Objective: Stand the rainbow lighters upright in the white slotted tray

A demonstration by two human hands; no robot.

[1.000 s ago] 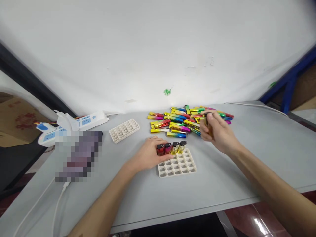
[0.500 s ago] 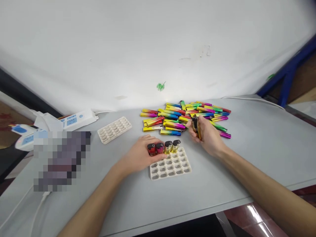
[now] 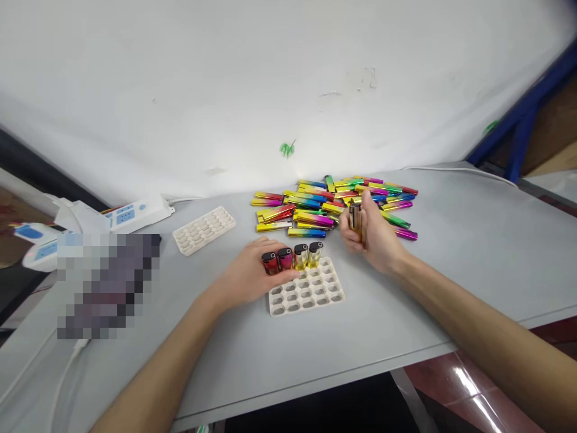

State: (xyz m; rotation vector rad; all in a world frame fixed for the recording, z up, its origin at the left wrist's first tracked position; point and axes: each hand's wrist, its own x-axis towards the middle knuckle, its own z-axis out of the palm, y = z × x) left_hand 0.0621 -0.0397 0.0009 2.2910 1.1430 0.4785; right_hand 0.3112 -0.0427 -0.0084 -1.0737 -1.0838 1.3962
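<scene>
On the grey tabletop [image 3: 360, 337], a white tray [image 3: 300, 300] with oval holes is set near the front, and in its back row four lighters are stood upright side by side. The red lighter [image 3: 270, 263] and the magenta lighter [image 3: 285, 260] at the left end are held in the narrow grip of the left hand [image 3: 247, 270], its thumb laid in front and its fingers behind. Beside them, two yellowish lighters [image 3: 300, 258] are left untouched. In the closed grip of the right hand [image 3: 372, 237], a gold lighter [image 3: 356, 221] with a dark top is held just before the pile, apart from the tray; whether a second one is also held there cannot be told. Shiny multicoloured lighters [image 3: 313, 219] are heaped behind both hands. A second white tray [image 3: 205, 230] is placed farther left, near a power strip [image 3: 144, 214].
</scene>
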